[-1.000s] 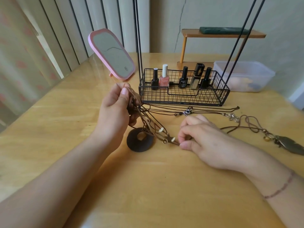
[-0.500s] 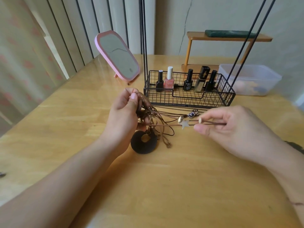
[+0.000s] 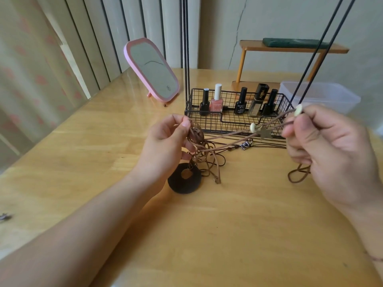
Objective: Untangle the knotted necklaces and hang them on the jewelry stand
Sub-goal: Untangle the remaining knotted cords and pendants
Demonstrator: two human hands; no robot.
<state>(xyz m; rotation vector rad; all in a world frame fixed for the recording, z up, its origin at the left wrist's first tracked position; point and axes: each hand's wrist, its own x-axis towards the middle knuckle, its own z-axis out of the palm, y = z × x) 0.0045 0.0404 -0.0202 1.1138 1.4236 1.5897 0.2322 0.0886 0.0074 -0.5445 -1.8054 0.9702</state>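
Note:
My left hand (image 3: 165, 148) pinches a knotted bundle of brown cord necklaces (image 3: 199, 146) just above the wooden table (image 3: 207, 235). A dark ring pendant (image 3: 184, 181) hangs from the bundle and rests on the table. My right hand (image 3: 327, 150) pinches one brown cord with cream beads and a star charm (image 3: 266, 132), stretched taut up and to the right of the knot. The black wire jewelry stand (image 3: 238, 119) sits behind the hands, its thin rods rising out of view.
Several nail polish bottles (image 3: 216, 100) stand in the stand's wire basket. A pink mirror (image 3: 152, 69) leans at the back left. A clear plastic box (image 3: 323, 96) and a small wooden shelf (image 3: 290, 50) sit at the back right. Thin dark necklaces (image 3: 246, 145) lie before the basket.
My right hand has pulled the beaded cord up and to the right, away from the knot, stretching it taut. My left hand keeps its hold on the bundle.

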